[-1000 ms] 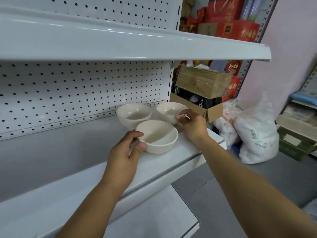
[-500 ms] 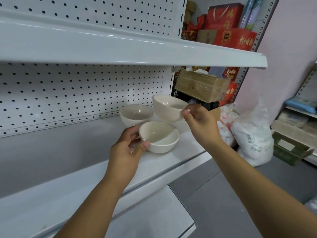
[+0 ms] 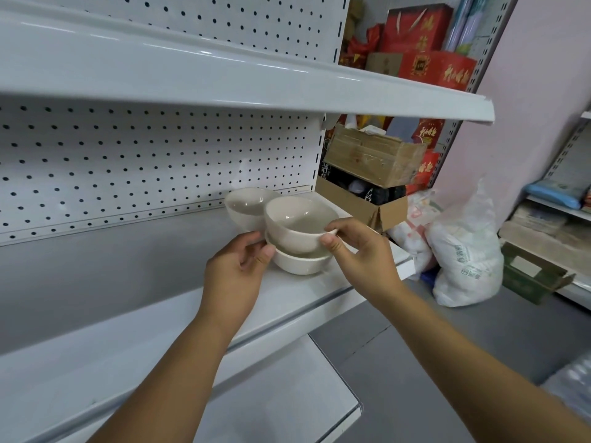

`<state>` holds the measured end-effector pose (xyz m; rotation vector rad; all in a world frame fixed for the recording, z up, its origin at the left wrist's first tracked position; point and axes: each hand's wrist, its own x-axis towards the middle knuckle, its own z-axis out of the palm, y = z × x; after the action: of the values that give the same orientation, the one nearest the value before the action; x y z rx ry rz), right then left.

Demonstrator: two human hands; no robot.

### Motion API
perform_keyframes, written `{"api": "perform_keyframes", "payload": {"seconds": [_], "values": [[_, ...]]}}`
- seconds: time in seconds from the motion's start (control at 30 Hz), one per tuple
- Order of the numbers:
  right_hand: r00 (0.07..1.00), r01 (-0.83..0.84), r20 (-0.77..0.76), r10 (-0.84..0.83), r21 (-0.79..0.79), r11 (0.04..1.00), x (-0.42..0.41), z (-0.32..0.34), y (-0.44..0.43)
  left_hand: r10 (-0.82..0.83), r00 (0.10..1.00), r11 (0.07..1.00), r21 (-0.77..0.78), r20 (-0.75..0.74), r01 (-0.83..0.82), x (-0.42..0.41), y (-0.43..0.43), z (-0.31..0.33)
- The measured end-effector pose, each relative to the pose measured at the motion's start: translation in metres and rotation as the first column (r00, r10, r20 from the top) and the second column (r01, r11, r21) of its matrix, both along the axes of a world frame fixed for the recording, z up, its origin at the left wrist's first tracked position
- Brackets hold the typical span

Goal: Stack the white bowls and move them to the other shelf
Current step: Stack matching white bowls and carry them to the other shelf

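The right hand [image 3: 361,254] pinches the near rim of a glossy round white bowl [image 3: 297,225], set into a second bowl [image 3: 300,265] gripped by the left hand [image 3: 236,273]. A third bowl [image 3: 244,209] stands just behind, to the left. The smooth shelf [image 3: 160,330] runs on leftward, and its right end is near.

Red gift box [image 3: 438,67], upper right: gold brush-style Chinese characters and a square gold emblem on its front, too stylised to read. Taller red box [image 3: 415,27] behind it: large gold characters, not legible. Red packs [image 3: 428,132] behind the taped carton [image 3: 374,155]: gold characters, partly hidden, unreadable. White plastic bag [image 3: 463,260] on the floor [image 3: 479,340]: green printed Chinese characters, lying sideways and creased, cannot be made out. Nothing else carries readable print.
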<state>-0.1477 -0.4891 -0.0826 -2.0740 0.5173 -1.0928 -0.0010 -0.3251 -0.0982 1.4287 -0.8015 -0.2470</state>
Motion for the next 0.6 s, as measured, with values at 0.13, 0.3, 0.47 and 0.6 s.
{"api": "perform_keyframes", "payload": {"seconds": [0.13, 0.3, 0.47, 0.6], "values": [[0.999, 0.042, -0.030, -0.042, -0.008, 0.999, -0.003, -0.004, -0.002, -0.019, 1.000, 1.000, 0.003, -0.020, 0.019, 0.000, -0.001, -0.002], [0.994, 0.077, -0.076, -0.077, 0.000, 0.997, -0.012, -0.011, -0.003, -0.025, 0.998, 1.000, 0.017, -0.055, 0.026, 0.001, -0.003, -0.005], [0.998, 0.040, -0.047, -0.036, 0.072, 0.997, -0.016, -0.010, -0.003, -0.033, 0.997, 0.999, 0.032, -0.075, 0.036, 0.001, -0.002, -0.004], [0.998, -0.049, -0.018, 0.055, 0.226, 0.973, -0.012, -0.017, 0.007, -0.036, 0.996, 0.999, 0.026, -0.077, 0.038, 0.000, -0.003, -0.004]]}}
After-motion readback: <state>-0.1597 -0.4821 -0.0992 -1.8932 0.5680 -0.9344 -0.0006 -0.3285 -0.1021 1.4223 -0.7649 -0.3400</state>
